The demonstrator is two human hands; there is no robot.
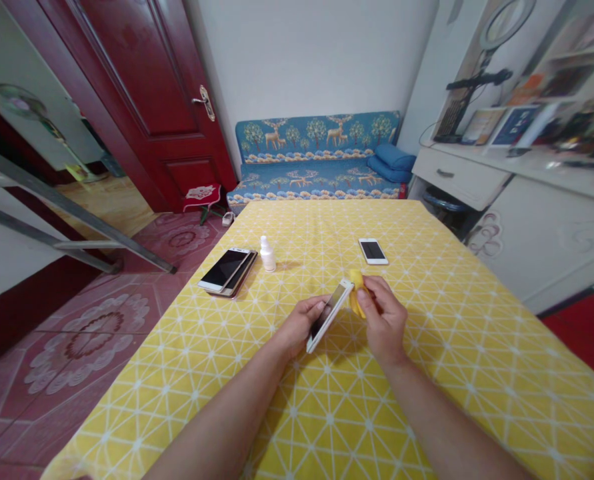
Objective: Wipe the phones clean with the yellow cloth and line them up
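Observation:
My left hand point(303, 325) grips a white smartphone point(329, 315) by its left side, thumb on the dark screen, and the phone is tilted up off the table. In my right hand point(384, 315) a yellow cloth point(357, 293) is pinched between thumb and fingers. The cloth is at the phone's upper right edge; whether it touches there I cannot tell. To the left, a white phone point(227, 268) lies on top of a darker one point(245, 277). Beside them stands a small white spray bottle point(267, 255). A smaller white phone point(373, 251) lies flat beyond my right hand.
A yellow patterned cloth covers the table point(177, 380). Behind it is a blue sofa point(317, 160) with deer prints. A white cabinet point(547, 213) stands right; a red door point(161, 87), a small stool point(203, 198) and a metal ladder-like frame point(87, 213) are left.

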